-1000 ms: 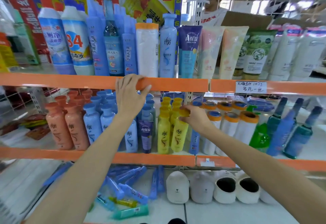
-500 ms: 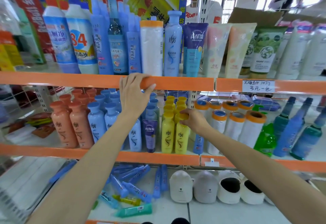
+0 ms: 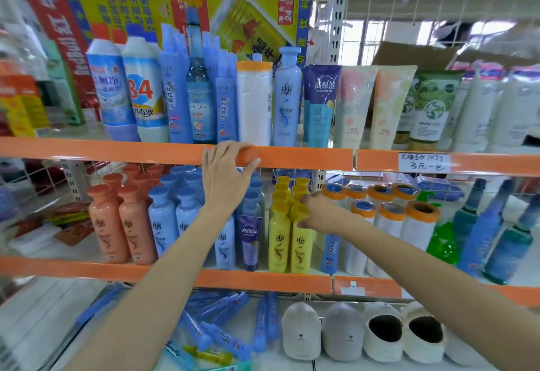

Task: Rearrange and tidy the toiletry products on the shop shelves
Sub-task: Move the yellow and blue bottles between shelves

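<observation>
My left hand [image 3: 226, 175] reaches up and grips the orange front edge of the upper shelf [image 3: 306, 157], fingers over the top and thumb under it. My right hand [image 3: 321, 214] holds the cap and neck of the front right yellow bottle [image 3: 301, 246] on the middle shelf [image 3: 263, 278]. A second yellow bottle [image 3: 279, 243] stands beside it, with more yellow caps behind. Left of them stand a purple tube [image 3: 249, 240], blue bottles [image 3: 162, 224] and orange bottles [image 3: 106, 221]. A light blue bottle [image 3: 287, 96] and a white roll [image 3: 254, 105] stand on the upper shelf.
White rolls with orange ends [image 3: 391, 221] and green and blue glass bottles [image 3: 493, 236] fill the middle shelf to the right. Tubes [image 3: 355, 107] line the upper shelf. On the bottom shelf lie loose blue tubes [image 3: 222, 332] and plush slippers [image 3: 342, 332].
Both hands stay where they were, the left on the upper shelf edge and the right on the yellow bottle's top. Only my view has shifted slightly.
</observation>
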